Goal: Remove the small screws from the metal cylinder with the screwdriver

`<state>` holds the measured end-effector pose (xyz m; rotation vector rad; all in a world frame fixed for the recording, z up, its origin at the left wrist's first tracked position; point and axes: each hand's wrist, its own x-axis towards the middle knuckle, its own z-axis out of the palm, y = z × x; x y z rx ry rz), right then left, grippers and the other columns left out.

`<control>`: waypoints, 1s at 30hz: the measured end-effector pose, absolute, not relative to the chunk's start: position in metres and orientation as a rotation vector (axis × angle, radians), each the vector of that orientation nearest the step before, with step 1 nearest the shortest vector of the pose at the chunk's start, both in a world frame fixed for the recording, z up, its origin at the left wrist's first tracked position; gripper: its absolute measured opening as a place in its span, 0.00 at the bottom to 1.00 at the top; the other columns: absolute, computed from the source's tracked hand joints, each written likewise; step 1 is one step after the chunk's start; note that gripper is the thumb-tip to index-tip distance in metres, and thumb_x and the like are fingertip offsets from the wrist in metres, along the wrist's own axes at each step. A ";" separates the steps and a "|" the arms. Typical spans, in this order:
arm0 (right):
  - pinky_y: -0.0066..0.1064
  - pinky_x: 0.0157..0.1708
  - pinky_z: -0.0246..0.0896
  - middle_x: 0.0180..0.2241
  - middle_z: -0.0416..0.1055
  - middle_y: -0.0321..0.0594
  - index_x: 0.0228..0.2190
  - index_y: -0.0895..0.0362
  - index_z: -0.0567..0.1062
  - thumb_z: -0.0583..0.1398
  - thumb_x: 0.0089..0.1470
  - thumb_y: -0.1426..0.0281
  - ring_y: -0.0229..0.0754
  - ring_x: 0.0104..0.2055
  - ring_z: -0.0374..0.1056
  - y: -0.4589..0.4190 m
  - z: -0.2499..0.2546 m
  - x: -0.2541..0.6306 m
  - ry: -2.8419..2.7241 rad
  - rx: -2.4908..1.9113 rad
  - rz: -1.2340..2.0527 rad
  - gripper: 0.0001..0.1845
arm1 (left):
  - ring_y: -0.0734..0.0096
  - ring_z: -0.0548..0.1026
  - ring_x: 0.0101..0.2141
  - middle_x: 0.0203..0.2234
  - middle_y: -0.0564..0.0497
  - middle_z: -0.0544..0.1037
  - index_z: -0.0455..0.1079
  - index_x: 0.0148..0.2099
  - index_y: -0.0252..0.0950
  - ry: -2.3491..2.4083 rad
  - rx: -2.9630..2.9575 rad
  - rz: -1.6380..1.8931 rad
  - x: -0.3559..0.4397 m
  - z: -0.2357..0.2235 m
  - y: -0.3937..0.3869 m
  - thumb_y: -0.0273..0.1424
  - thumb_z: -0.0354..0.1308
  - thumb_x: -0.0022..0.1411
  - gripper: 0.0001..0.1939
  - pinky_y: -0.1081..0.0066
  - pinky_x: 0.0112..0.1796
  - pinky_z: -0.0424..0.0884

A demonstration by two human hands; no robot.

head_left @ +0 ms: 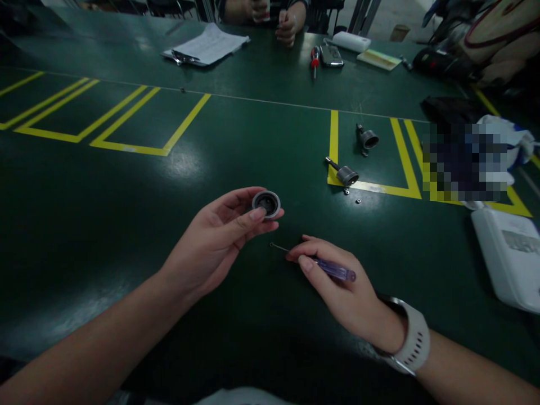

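Observation:
In my left hand (223, 236) is a small round metal cup (273, 209), its hollow dark side turned up toward me, with the thumb on its rim. My right hand (333, 275) grips a screwdriver with a clear purple handle (335, 269). Its thin shaft points left, and a tiny ring-like piece (271, 244) shows at the tip, just below the cup. Beyond my hands lie two metal parts, each a cup with a stem: a nearer one (347, 175) and a farther one (368, 138). Small nuts (358, 201) rest near them.
Yellow tape (375, 189) marks boxes on the green table (126, 225). A clipboard with papers (206, 45), a red screwdriver (315, 57) and a phone-like device (331, 56) lie farther back. A white box (510, 253) sits at right. Across the table are another person's hands (287, 27).

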<state>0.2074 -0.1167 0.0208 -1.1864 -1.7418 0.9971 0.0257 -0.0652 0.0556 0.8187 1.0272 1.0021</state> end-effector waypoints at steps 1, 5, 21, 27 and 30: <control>0.42 0.52 0.60 0.31 0.75 0.37 0.34 0.56 0.73 0.55 0.57 0.72 0.40 0.37 0.71 -0.118 0.023 0.208 -1.772 -1.175 0.955 0.07 | 0.60 0.76 0.43 0.42 0.46 0.78 0.72 0.43 0.34 1.016 0.810 1.002 0.026 0.055 -0.065 0.24 0.63 0.53 0.14 0.66 0.43 0.75; 0.46 0.51 0.59 0.25 0.72 0.36 0.28 0.57 0.71 0.54 0.51 0.77 0.39 0.29 0.68 -0.122 0.033 0.212 -1.951 -1.108 0.738 0.07 | 0.62 0.75 0.44 0.43 0.47 0.77 0.72 0.43 0.35 1.033 0.818 0.993 0.027 0.056 -0.066 0.22 0.63 0.50 0.16 0.67 0.46 0.73; 0.45 0.46 0.66 0.32 0.75 0.45 0.35 0.61 0.72 0.55 0.47 0.79 0.42 0.35 0.71 -0.125 0.032 0.214 -1.980 -0.869 0.318 0.11 | 0.68 0.76 0.40 0.40 0.48 0.78 0.74 0.40 0.37 1.143 1.143 0.891 0.028 0.043 -0.070 0.25 0.64 0.50 0.13 0.69 0.43 0.72; 0.47 0.47 0.66 0.35 0.75 0.46 0.38 0.60 0.71 0.56 0.50 0.78 0.44 0.39 0.71 -0.123 0.027 0.211 -2.058 -0.923 0.333 0.12 | 0.66 0.76 0.39 0.40 0.48 0.79 0.76 0.39 0.37 1.126 1.185 0.848 0.030 0.042 -0.075 0.25 0.63 0.50 0.11 0.67 0.43 0.72; 0.45 0.48 0.66 0.35 0.75 0.46 0.38 0.61 0.71 0.56 0.50 0.79 0.43 0.39 0.71 -0.123 0.027 0.210 -2.071 -0.922 0.318 0.11 | 0.65 0.76 0.40 0.40 0.48 0.79 0.76 0.37 0.37 1.131 1.197 0.862 0.031 0.043 -0.076 0.25 0.63 0.50 0.10 0.67 0.43 0.72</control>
